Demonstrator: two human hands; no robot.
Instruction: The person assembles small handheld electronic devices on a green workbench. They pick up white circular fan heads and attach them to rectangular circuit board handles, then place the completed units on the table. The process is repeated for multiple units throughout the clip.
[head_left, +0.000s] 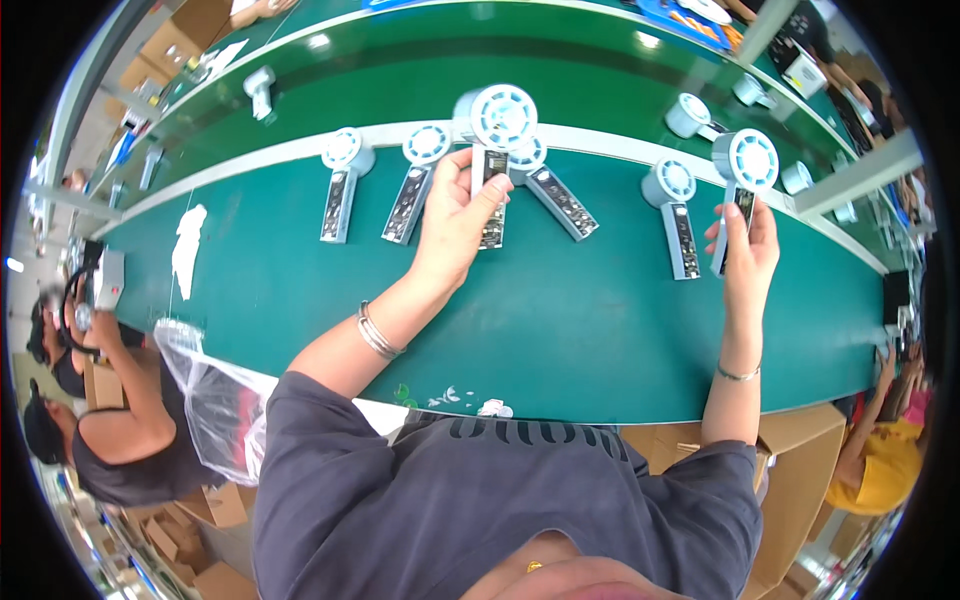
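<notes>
My left hand (452, 222) is closed round the handle of a pale blue handheld fan (504, 117), its round head up and a circuit board showing in the open handle. At the right, my right hand (748, 245) grips another handheld fan (753, 160) by its handle, which also shows a board. Beside my right hand lies a similar fan (682, 240) on the green table (560, 330). To the left of my left hand lie two more, a fan (338, 205) and a fan (405, 205). Partly hidden behind the held one is a tilted fan (562, 203).
A white rail (610, 143) runs along the table's far side, with more fan shapes (688, 115) beyond it. White scraps (187, 250) lie at the left. A clear plastic bag (215, 410) hangs by the near left edge. Cardboard boxes (805, 490) stand near right; a co-worker (130, 430) is at left.
</notes>
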